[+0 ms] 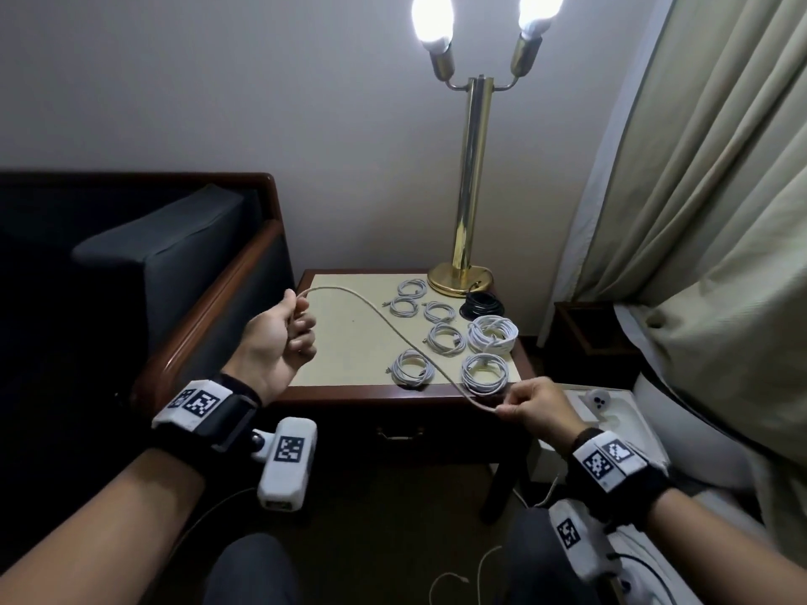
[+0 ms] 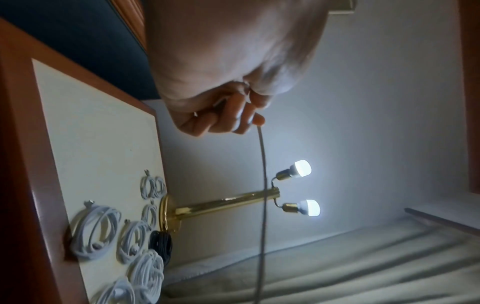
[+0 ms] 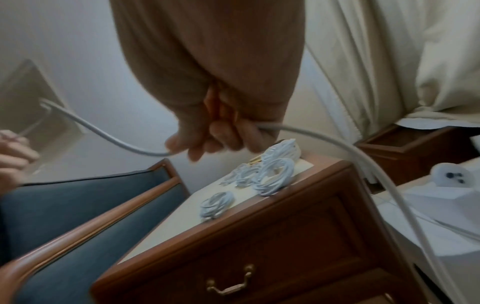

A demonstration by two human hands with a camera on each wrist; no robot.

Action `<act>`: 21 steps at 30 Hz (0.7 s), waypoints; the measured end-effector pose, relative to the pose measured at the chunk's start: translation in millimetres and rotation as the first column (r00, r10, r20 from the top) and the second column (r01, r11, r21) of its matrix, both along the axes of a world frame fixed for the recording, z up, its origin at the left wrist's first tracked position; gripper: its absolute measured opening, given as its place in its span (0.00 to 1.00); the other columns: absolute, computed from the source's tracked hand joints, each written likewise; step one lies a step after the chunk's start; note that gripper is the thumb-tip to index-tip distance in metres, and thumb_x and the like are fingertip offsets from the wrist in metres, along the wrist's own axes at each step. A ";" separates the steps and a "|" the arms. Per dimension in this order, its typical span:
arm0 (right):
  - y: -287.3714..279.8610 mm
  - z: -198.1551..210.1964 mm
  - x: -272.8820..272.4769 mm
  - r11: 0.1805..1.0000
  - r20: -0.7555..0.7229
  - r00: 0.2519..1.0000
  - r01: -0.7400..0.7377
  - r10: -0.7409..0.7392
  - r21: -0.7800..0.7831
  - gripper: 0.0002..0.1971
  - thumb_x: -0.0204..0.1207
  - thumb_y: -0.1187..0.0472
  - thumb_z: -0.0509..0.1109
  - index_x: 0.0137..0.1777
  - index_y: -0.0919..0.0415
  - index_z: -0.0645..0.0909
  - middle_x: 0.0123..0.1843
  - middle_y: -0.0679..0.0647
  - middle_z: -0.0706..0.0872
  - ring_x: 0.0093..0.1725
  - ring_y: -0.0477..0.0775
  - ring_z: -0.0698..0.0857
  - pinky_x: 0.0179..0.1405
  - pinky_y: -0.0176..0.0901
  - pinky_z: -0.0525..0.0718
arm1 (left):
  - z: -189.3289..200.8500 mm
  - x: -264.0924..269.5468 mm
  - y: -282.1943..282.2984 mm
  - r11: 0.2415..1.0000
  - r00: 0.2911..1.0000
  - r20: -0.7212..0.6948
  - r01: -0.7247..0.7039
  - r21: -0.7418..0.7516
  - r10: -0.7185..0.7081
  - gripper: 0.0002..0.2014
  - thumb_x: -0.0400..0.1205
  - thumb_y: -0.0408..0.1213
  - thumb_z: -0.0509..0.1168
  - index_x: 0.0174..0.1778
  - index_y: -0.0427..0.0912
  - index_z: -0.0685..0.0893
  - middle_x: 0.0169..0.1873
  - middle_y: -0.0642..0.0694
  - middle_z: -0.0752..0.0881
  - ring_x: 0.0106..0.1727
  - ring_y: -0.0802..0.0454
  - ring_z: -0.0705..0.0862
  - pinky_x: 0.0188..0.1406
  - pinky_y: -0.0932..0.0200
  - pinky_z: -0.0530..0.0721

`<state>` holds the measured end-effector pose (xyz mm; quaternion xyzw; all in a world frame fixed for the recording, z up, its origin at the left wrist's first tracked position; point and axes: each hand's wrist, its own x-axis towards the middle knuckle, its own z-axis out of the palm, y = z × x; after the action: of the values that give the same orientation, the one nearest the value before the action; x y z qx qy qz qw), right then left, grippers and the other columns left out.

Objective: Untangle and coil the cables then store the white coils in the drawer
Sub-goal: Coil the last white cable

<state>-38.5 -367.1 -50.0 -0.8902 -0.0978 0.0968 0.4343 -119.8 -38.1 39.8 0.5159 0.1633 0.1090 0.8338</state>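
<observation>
A long white cable (image 1: 384,325) stretches in the air above the side table (image 1: 345,364) between both hands. My left hand (image 1: 284,338) grips one end of it at the table's left edge, fingers curled round it (image 2: 233,117). My right hand (image 1: 528,403) pinches the cable at the table's front right corner (image 3: 221,135); the rest hangs down to the floor (image 3: 405,216). Several white coils (image 1: 412,369) and one black coil (image 1: 482,305) lie on the tabletop. The drawer (image 3: 259,257), with a brass handle (image 1: 399,434), is shut.
A brass two-bulb lamp (image 1: 469,168) stands at the table's back right. A dark armchair (image 1: 153,264) is close on the left. Curtains (image 1: 698,168) and a white bed (image 1: 655,430) are on the right. Loose cable lies on the floor (image 1: 458,578).
</observation>
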 end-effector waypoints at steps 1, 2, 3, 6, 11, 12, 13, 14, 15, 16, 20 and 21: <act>6.6 3.6 -8.7 0.994 -0.034 0.994 -0.101 0.100 -0.032 0.17 0.68 0.67 0.79 0.22 0.56 0.80 0.18 0.43 0.78 0.25 0.43 0.77 0.27 0.33 0.74 | -0.1 -0.1 -8.1 1.000 1.000 0.011 -0.022 -0.015 0.022 0.17 0.90 0.48 0.50 0.40 0.46 0.74 0.23 0.54 0.67 0.18 0.59 0.60 0.24 0.65 0.60; 12.6 7.8 -17.5 0.980 -0.065 0.979 -0.194 0.191 -0.040 0.16 0.70 0.67 0.78 0.23 0.55 0.80 0.20 0.44 0.80 0.26 0.43 0.77 0.28 0.32 0.75 | -1.2 0.0 -15.8 0.999 0.999 0.021 -0.035 -0.016 0.036 0.16 0.90 0.47 0.50 0.41 0.45 0.74 0.24 0.53 0.67 0.18 0.59 0.60 0.23 0.66 0.60; 18.0 11.8 -25.8 0.965 -0.086 0.962 -0.262 0.259 -0.020 0.16 0.71 0.67 0.77 0.24 0.55 0.81 0.23 0.47 0.81 0.26 0.43 0.78 0.29 0.32 0.76 | -2.5 -0.4 -23.2 0.999 0.999 0.027 -0.041 -0.015 0.042 0.16 0.91 0.47 0.50 0.41 0.45 0.74 0.24 0.53 0.67 0.18 0.59 0.60 0.22 0.66 0.60; 28.7 18.2 -47.1 0.910 -0.095 0.919 -0.357 0.383 0.213 0.17 0.75 0.68 0.72 0.25 0.55 0.82 0.23 0.51 0.79 0.23 0.44 0.75 0.25 0.33 0.73 | -8.7 -2.0 -39.9 0.998 0.998 -0.003 -0.061 -0.012 0.061 0.16 0.91 0.46 0.50 0.40 0.45 0.74 0.23 0.52 0.67 0.18 0.59 0.59 0.20 0.66 0.59; 38.7 18.8 -67.7 0.749 -0.194 0.895 -0.199 0.401 0.631 0.21 0.83 0.69 0.58 0.26 0.63 0.75 0.16 0.51 0.68 0.14 0.44 0.63 0.16 0.31 0.64 | -15.6 -5.2 -43.3 0.978 0.983 -0.006 -0.183 -0.100 0.183 0.15 0.91 0.46 0.49 0.40 0.46 0.73 0.18 0.53 0.66 0.15 0.59 0.58 0.20 0.65 0.57; 39.7 17.4 -68.7 0.739 -0.247 0.897 -0.119 0.366 0.663 0.22 0.85 0.67 0.57 0.26 0.62 0.74 0.15 0.52 0.65 0.13 0.44 0.60 0.16 0.31 0.62 | -16.2 -5.2 -41.1 0.971 0.977 0.004 -0.211 -0.113 0.213 0.15 0.90 0.46 0.50 0.41 0.46 0.73 0.19 0.54 0.66 0.15 0.59 0.58 0.21 0.64 0.56; 40.0 13.9 -67.4 0.755 -0.297 0.903 -0.045 0.311 0.654 0.23 0.86 0.65 0.56 0.26 0.62 0.72 0.15 0.51 0.63 0.13 0.44 0.58 0.16 0.30 0.60 | -16.1 -5.8 -39.1 0.966 0.972 0.018 -0.231 -0.120 0.234 0.15 0.90 0.46 0.50 0.41 0.46 0.73 0.19 0.54 0.66 0.16 0.59 0.59 0.22 0.64 0.57; 40.4 10.3 -65.6 0.792 -0.334 0.909 0.007 0.250 0.611 0.23 0.86 0.63 0.55 0.26 0.62 0.71 0.15 0.51 0.62 0.12 0.45 0.57 0.17 0.30 0.58 | -16.4 -6.4 -37.2 0.965 0.970 0.036 -0.237 -0.111 0.242 0.15 0.90 0.46 0.51 0.41 0.46 0.74 0.19 0.54 0.67 0.16 0.59 0.60 0.22 0.63 0.57; 40.4 7.5 -63.6 0.834 -0.352 0.915 0.032 0.198 0.551 0.23 0.87 0.62 0.56 0.26 0.61 0.71 0.15 0.51 0.62 0.12 0.45 0.57 0.18 0.31 0.57 | -17.0 -6.9 -36.0 0.970 0.970 0.053 -0.231 -0.076 0.235 0.15 0.90 0.46 0.51 0.41 0.46 0.75 0.20 0.55 0.67 0.17 0.59 0.60 0.23 0.63 0.57; 40.4 5.5 -62.2 0.870 -0.353 0.920 0.030 0.169 0.493 0.24 0.87 0.62 0.57 0.25 0.60 0.70 0.15 0.50 0.62 0.13 0.46 0.57 0.19 0.31 0.56 | -18.3 -7.2 -35.9 0.977 0.975 0.066 -0.214 -0.011 0.215 0.15 0.90 0.45 0.51 0.42 0.45 0.76 0.21 0.55 0.67 0.18 0.59 0.61 0.24 0.63 0.57; 40.7 10.3 -66.1 0.872 -0.337 0.900 -0.087 0.277 0.482 0.24 0.84 0.67 0.57 0.22 0.61 0.68 0.16 0.49 0.62 0.14 0.45 0.58 0.19 0.34 0.56 | -33.2 -11.8 -47.6 0.945 0.999 0.028 -0.033 0.325 0.025 0.15 0.90 0.40 0.53 0.43 0.40 0.80 0.24 0.53 0.71 0.24 0.59 0.66 0.26 0.66 0.63; 41.0 13.5 -67.6 0.838 -0.334 0.882 -0.115 0.334 0.534 0.23 0.83 0.67 0.58 0.23 0.62 0.68 0.15 0.49 0.62 0.13 0.45 0.58 0.20 0.36 0.55 | -38.1 -15.2 -52.5 0.937 0.999 0.017 0.032 0.347 -0.041 0.15 0.90 0.39 0.54 0.42 0.39 0.81 0.25 0.52 0.74 0.26 0.58 0.69 0.28 0.67 0.68</act>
<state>-106.1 -326.1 -36.4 -0.6877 -0.1312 0.3059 0.6452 -135.0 -90.7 1.7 0.6562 0.1220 0.1267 0.7338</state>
